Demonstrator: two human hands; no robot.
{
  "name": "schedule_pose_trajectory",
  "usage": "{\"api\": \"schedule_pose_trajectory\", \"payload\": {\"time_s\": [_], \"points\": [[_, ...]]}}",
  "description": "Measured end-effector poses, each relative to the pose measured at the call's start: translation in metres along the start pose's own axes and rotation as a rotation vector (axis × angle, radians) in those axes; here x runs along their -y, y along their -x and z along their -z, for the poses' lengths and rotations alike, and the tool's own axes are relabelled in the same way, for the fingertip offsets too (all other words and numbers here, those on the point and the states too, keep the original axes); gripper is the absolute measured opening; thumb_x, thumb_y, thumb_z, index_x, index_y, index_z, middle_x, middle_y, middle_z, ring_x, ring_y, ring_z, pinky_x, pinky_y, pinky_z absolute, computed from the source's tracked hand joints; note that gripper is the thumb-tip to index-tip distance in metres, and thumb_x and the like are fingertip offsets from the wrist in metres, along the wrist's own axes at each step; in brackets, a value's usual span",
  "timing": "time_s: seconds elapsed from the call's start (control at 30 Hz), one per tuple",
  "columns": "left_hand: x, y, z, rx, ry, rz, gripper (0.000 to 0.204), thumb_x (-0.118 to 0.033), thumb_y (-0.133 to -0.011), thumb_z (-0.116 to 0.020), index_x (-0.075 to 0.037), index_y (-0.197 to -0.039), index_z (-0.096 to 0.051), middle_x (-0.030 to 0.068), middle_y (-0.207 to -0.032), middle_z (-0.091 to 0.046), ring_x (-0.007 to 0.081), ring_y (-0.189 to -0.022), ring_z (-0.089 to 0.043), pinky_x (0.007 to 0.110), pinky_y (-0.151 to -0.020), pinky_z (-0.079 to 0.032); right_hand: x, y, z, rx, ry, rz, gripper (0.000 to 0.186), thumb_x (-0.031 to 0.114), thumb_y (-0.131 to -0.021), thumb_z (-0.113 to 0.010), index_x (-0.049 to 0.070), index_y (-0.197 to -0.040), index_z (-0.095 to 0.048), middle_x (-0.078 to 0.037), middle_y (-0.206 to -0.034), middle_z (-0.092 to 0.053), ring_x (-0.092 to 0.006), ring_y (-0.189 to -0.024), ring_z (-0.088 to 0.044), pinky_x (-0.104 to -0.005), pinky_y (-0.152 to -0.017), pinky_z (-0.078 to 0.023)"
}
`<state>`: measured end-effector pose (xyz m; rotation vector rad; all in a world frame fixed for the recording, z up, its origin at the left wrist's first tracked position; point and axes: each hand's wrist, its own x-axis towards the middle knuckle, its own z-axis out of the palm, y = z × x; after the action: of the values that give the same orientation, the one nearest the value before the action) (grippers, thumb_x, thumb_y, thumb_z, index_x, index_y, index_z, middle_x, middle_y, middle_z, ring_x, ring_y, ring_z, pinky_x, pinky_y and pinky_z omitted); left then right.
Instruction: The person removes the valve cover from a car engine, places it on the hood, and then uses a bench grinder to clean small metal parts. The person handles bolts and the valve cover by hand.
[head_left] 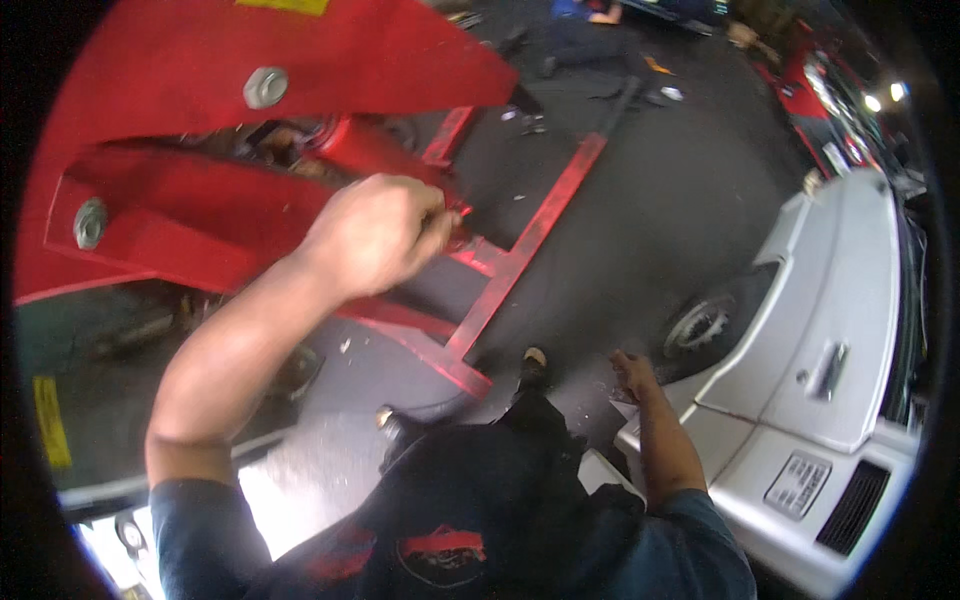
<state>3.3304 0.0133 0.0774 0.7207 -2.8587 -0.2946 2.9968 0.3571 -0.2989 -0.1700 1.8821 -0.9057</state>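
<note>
My left hand [385,235] is raised in front of a large red steel frame with big bolts, its fingers curled closed. A small bit of red shows at the fingertips; whether it is held or belongs to the red metal frame [200,205] behind cannot be made out. A red cylinder [365,150] lies along the frame just past this hand. Low on the right, my right hand [632,375] hangs beside a white vehicle [790,350], near its wheel [700,325]. The right hand is small and blurred, and its fingers are not clear.
Red base legs [530,235] run along the dark floor [660,190] ahead of my feet. Farther off, another person [590,40] is low near the floor, with small items lying around. At the far right stands a red vehicle [830,100] with lights.
</note>
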Motion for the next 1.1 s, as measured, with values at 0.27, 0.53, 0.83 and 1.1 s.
{"api": "schedule_pose_trajectory", "payload": {"time_s": [0.27,0.53,0.83,1.1], "points": [[0.104,0.027,-0.1,0.402,-0.176,0.55,0.036,-0.033,-0.09,-0.055,-0.001,-0.093,-0.071,0.0234,-0.099,-0.069,0.0407,-0.095,-0.066,0.05,-0.086,-0.053,-0.085,-0.066,0.067,0.093,0.169,0.034,0.053,0.042,-0.093,-0.065,-0.006,-0.114,-0.065,-0.016,-0.095,-0.07,-0.0238,-0.086,-0.065,-0.037,-0.077,-0.051],[0.106,0.021,-0.106,0.765,-0.158,0.616,0.032,-0.032,-0.085,-0.061,-0.006,-0.098,-0.075,0.0183,-0.099,-0.071,0.0347,-0.097,-0.068,0.046,-0.086,-0.053,-0.118,-0.002,0.061,-0.01,0.356,0.054,0.028,0.026,-0.089,-0.072,0.002,-0.099,-0.064,-0.005,-0.078,-0.063,-0.0163,-0.064,-0.058,-0.0305,-0.057,-0.046],[0.122,0.025,-0.12,0.826,-0.355,0.297,0.028,-0.031,-0.085,-0.063,-0.009,-0.098,-0.075,0.0213,-0.105,-0.068,0.0412,-0.099,-0.065,0.047,-0.088,-0.052,-0.123,0.049,0.046,0.097,0.476,-0.058,0.026,0.024,-0.092,-0.063,-0.001,-0.098,-0.068,-0.009,-0.089,-0.068,-0.0191,-0.071,-0.063,-0.0331,-0.065,-0.051],[0.101,0.028,-0.104,0.683,-0.117,0.652,0.034,-0.03,-0.085,-0.068,0.001,-0.099,-0.071,0.0264,-0.104,-0.067,0.0421,-0.103,-0.064,0.048,-0.09,-0.052,-0.148,-0.033,0.06,0.325,-0.135,-0.4,0.033,0.023,-0.093,-0.062,0.001,-0.118,-0.064,-0.014,-0.11,-0.066,-0.0257,-0.085,-0.063,-0.0381,-0.07,-0.051]]}}
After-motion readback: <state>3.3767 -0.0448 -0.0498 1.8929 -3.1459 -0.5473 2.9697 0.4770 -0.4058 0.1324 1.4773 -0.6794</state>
